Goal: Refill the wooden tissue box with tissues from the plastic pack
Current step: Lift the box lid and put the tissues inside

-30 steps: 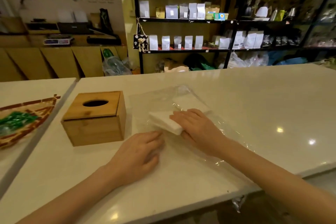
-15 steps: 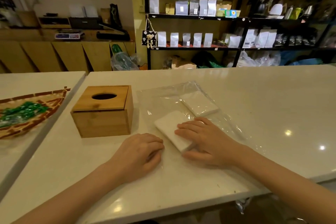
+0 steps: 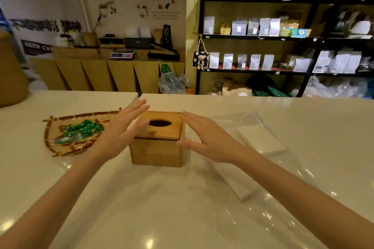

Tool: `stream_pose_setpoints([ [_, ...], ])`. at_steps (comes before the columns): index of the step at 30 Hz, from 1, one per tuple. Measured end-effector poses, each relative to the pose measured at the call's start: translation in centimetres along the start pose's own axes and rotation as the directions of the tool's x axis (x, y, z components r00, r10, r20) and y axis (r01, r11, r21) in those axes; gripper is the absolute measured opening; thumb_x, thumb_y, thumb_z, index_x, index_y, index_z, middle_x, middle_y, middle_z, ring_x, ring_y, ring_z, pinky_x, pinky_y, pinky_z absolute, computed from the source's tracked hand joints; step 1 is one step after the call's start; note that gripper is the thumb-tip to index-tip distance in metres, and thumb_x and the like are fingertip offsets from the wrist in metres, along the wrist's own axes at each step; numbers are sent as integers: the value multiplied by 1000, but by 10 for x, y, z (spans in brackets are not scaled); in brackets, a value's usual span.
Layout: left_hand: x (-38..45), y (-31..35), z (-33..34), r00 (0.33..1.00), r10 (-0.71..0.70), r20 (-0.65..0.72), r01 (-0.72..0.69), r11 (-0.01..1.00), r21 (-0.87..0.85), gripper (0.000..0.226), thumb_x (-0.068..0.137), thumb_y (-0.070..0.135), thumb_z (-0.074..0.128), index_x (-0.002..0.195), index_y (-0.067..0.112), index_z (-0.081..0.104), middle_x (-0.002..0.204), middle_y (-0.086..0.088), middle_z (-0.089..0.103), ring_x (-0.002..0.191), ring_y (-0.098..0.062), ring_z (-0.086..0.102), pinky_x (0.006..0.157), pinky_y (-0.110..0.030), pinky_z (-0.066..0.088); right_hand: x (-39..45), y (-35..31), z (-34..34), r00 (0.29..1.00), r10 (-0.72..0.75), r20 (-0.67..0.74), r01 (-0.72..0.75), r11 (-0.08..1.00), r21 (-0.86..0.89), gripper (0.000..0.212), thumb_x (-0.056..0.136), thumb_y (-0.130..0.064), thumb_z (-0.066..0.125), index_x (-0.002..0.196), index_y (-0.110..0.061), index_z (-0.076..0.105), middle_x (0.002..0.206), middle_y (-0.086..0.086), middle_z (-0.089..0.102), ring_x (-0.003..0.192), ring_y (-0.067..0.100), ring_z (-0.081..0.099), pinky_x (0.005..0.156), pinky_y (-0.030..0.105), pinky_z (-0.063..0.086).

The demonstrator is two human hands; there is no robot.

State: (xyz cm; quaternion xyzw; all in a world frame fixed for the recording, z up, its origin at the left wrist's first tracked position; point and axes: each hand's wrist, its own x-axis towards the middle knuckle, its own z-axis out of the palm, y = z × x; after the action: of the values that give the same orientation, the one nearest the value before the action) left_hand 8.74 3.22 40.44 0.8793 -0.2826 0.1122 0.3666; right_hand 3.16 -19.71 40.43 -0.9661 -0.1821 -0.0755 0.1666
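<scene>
The wooden box (image 3: 158,139) stood upright on the white counter (image 3: 141,208), its lid with the oval hole on top. The left hand (image 3: 123,129) was at its left side and the right hand (image 3: 204,137) at its right, both spread flat with fingers straight, holding nothing; whether the palms touched the wood could not be told. One tissue stack (image 3: 234,182) lay near the right forearm, another (image 3: 263,139) farther right on the clear plastic wrap (image 3: 293,170). A woven tray (image 3: 60,147) sat to the left.

Square wooden tissue box (image 3: 157,147) with oval-slotted lid, flanked by open left hand (image 3: 123,131) and right hand (image 3: 210,139); clear plastic pack (image 3: 261,139) toward the white surface's (image 3: 182,218) right edge.
</scene>
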Motion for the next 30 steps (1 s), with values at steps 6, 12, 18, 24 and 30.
stream_pose_setpoints([
  [6,2,-27,-5,943,-214,255,202,977,73,105,50,81,51,142,40,19,150,21,16,138,-5,14,115,-41,17,27,-3,11,991,37,132,-30,998,-53,87,84,-63,41,148,-18,4,159,1,2,145,15,4,119,34,6],
  [12,2,-30,-6,953,-194,234,181,980,79,119,37,95,38,141,39,22,152,14,23,139,-9,21,115,-40,22,30,1,13,993,14,119,0,993,-117,81,86,-63,35,148,-18,8,158,1,8,145,14,8,119,33,8],
  [18,7,-20,-14,959,-201,202,182,977,106,106,43,90,41,135,37,38,133,16,45,122,-8,42,98,-28,35,29,-1,1,996,12,90,-4,996,-85,70,88,-59,35,145,-20,23,153,0,29,137,17,28,112,32,22],
  [24,29,-5,-18,957,-263,125,261,965,32,57,72,61,46,115,27,61,105,9,59,103,-12,49,92,-32,39,45,-2,-13,998,65,3,-65,976,206,62,82,-62,32,115,-20,63,113,2,67,103,18,57,96,36,45],
  [30,53,-4,-12,945,-326,-30,324,944,-57,38,86,50,43,91,20,65,92,-2,63,89,-16,55,80,-29,37,71,13,-14,984,132,-117,-68,898,434,38,89,-44,49,79,-16,73,70,8,62,71,18,56,68,28,41],
])
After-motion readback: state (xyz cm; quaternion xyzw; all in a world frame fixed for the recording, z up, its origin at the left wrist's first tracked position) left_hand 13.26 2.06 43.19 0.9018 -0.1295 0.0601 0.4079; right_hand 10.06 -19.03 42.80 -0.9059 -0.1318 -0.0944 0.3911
